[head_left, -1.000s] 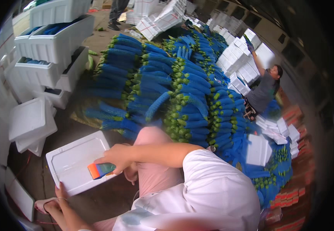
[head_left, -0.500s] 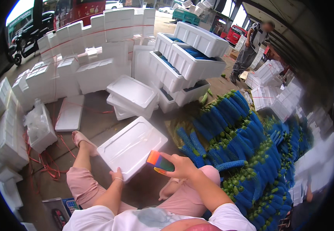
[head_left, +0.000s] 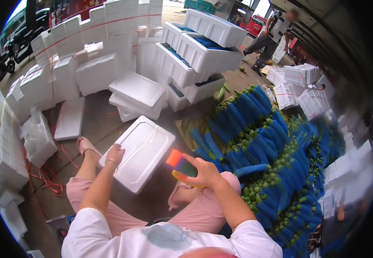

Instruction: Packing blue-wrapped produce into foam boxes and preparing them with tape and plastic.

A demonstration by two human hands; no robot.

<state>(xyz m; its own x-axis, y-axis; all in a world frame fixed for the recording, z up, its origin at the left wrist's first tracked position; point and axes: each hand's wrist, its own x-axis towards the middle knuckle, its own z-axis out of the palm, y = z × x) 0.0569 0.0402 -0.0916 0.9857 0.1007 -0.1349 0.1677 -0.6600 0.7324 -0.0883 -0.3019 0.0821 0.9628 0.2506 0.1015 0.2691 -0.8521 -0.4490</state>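
A closed white foam box (head_left: pixel 141 150) lies between my legs, its lid facing up with a glossy clear strip across it. At the left edge of the lid is my left hand (head_left: pixel 115 155), fingers curled together; what they pinch, if anything, is hidden. My right hand (head_left: pixel 206 173) grips a tape dispenser (head_left: pixel 182 164), a blocky thing in orange, purple, green and yellow. It is held in the air just right of the box, apart from the lid.
White foam lids (head_left: pixel 137 90) lie stacked beyond the box. Open foam boxes (head_left: pixel 212 56) with blue-netted contents are piled behind. Blue-netted green vegetables (head_left: pixel 255 159) cover the right side. Red straps (head_left: pixel 51 178) tangle at left. A person (head_left: pixel 272 36) stands far right.
My left hand has gone from the box's near corner up to its left edge. The box has turned a little. My right hand still holds the dispenser. The whole view has shifted slightly.
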